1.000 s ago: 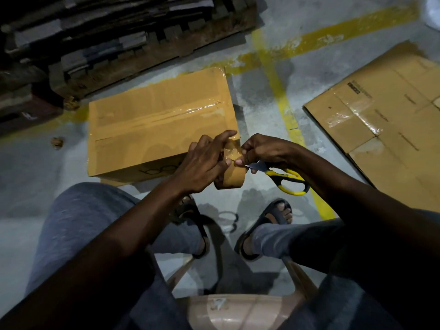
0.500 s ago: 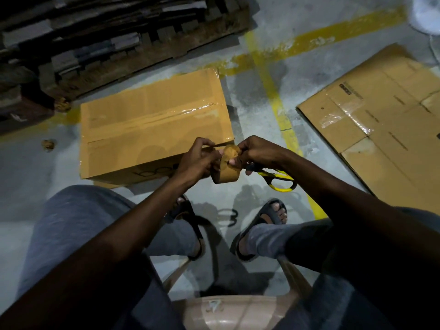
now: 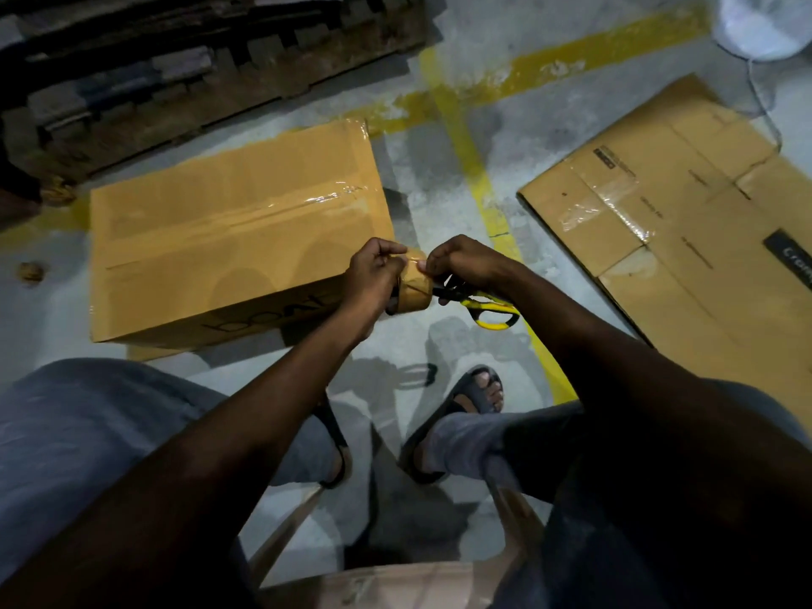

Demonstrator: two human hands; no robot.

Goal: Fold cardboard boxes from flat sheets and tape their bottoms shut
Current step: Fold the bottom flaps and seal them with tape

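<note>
A folded brown cardboard box (image 3: 228, 230) lies on the floor ahead of me, with a strip of clear tape along its top seam. Just in front of its right corner my left hand (image 3: 373, 274) grips a brown tape roll (image 3: 415, 292). My right hand (image 3: 465, 268) pinches the top of the roll with its fingertips and also holds yellow-and-black scissors (image 3: 487, 307), whose handles stick out to the right below the hand. A flat cardboard sheet (image 3: 685, 230) with old tape on it lies at the right.
A dark wooden pallet (image 3: 175, 72) fills the top left. Yellow lines (image 3: 474, 178) cross the grey concrete floor. My sandalled feet (image 3: 470, 397) rest below the hands, and a plastic chair (image 3: 395, 582) is under me. A white object (image 3: 764, 24) sits at the top right.
Both hands with the roll and scissors have shifted slightly up and left toward the box corner. The left fingers have closed tighter round the roll. The box has not moved.
</note>
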